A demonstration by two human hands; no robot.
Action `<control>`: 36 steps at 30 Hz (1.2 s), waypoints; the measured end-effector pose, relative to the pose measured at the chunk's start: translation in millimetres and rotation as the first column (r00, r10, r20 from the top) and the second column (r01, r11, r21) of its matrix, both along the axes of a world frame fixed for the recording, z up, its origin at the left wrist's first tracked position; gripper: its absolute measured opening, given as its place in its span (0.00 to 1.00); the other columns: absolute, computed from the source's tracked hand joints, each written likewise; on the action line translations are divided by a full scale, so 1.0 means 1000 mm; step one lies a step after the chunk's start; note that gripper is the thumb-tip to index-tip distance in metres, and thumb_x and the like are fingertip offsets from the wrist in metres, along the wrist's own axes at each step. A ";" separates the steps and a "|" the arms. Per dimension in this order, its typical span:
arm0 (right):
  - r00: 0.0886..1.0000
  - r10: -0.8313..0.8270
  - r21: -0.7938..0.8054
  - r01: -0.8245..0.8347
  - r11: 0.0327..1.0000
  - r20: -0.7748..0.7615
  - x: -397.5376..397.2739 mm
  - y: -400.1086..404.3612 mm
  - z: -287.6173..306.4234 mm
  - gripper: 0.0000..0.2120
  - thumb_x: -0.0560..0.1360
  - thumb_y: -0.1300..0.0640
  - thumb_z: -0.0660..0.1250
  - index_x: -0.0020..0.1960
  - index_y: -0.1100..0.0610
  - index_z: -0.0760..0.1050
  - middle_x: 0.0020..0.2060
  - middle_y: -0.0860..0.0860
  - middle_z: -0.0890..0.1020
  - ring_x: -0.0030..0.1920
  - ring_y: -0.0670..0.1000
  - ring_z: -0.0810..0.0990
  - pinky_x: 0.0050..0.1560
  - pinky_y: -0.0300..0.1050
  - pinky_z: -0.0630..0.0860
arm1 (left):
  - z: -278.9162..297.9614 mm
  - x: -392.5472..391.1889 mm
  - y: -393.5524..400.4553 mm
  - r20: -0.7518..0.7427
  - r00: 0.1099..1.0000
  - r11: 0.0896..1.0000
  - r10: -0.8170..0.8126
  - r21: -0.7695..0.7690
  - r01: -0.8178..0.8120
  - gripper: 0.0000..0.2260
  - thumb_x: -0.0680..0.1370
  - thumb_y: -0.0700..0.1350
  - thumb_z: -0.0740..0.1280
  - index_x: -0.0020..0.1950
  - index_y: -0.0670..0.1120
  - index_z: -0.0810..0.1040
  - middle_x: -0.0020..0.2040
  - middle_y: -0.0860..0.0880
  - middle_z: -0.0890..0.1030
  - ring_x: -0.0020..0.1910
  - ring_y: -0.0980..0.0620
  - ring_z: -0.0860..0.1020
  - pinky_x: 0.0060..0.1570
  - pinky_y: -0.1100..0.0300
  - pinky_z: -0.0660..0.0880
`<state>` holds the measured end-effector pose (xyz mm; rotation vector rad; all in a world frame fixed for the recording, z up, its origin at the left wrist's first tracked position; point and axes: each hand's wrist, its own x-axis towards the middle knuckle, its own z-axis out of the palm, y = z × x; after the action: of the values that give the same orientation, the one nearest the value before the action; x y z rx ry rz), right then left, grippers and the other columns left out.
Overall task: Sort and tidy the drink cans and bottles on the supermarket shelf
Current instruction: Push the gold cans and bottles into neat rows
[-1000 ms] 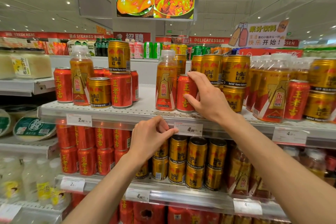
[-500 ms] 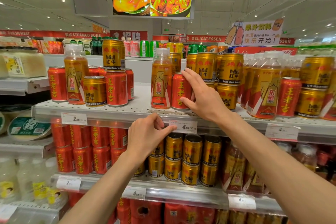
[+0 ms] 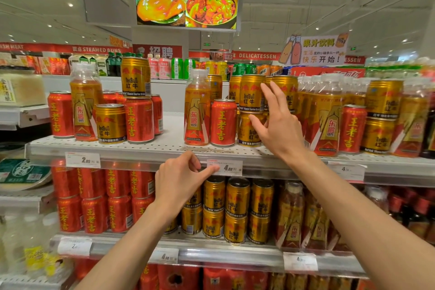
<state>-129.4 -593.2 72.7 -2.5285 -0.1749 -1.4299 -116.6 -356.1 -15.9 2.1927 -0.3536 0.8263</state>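
On the top shelf [image 3: 164, 148] a red can [image 3: 223, 122] stands free beside an orange drink bottle [image 3: 197, 110]. To its right gold Red Bull cans [image 3: 250, 94] are stacked two high. My right hand [image 3: 279, 122] is spread open in front of that gold stack, holding nothing and just right of the red can. My left hand [image 3: 181, 178] rests curled on the shelf's front edge, its thumb and finger against the price tag [image 3: 224, 167]. At the left of the shelf stand mixed red cans [image 3: 139, 120], gold cans [image 3: 110, 123] and another bottle [image 3: 85, 103].
More bottles [image 3: 328, 115], a red can [image 3: 352, 125] and gold cans [image 3: 382, 99] crowd the shelf's right end. The shelf below holds stacked red cans [image 3: 94, 198] and gold cans [image 3: 237, 209]. A bare gap lies mid-shelf between the two groups.
My right hand has let go of the red can, opened, and moved right to the gold stack. The left hand stayed on the shelf edge.
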 end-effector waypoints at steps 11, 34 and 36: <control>0.998 -0.053 0.065 0.055 0.996 -0.040 0.018 0.013 0.018 0.38 0.80 0.42 0.65 0.82 0.48 0.50 0.82 0.51 0.55 0.52 0.54 0.83 0.44 0.41 0.70 | -0.001 0.001 0.001 0.017 1.000 1.000 -0.012 0.002 0.012 0.23 0.67 0.72 0.73 0.35 0.53 0.74 0.30 0.56 0.80 0.34 0.58 0.79 0.34 0.60 0.70; 0.985 -0.139 0.148 0.153 0.977 -0.100 -0.005 0.009 -0.045 0.31 0.79 0.44 0.68 0.77 0.56 0.66 0.46 0.50 0.80 0.45 0.50 0.80 0.43 0.43 0.74 | -0.004 0.004 0.001 0.046 0.999 1.000 -0.019 0.001 0.019 0.23 0.66 0.72 0.72 0.35 0.53 0.75 0.29 0.57 0.80 0.33 0.60 0.79 0.35 0.60 0.73; 0.981 -0.163 0.160 0.179 0.971 -0.109 -0.003 0.013 -0.043 0.34 0.78 0.44 0.68 0.79 0.57 0.63 0.46 0.50 0.81 0.46 0.51 0.81 0.42 0.43 0.72 | -0.004 0.003 0.001 0.046 0.999 1.000 -0.022 0.001 0.022 0.23 0.67 0.72 0.72 0.36 0.53 0.75 0.29 0.57 0.80 0.33 0.60 0.79 0.35 0.60 0.72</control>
<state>-132.5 -580.5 29.3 -2.5137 0.1785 -1.3171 -113.1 -354.9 -20.1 2.1690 -0.4000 0.8662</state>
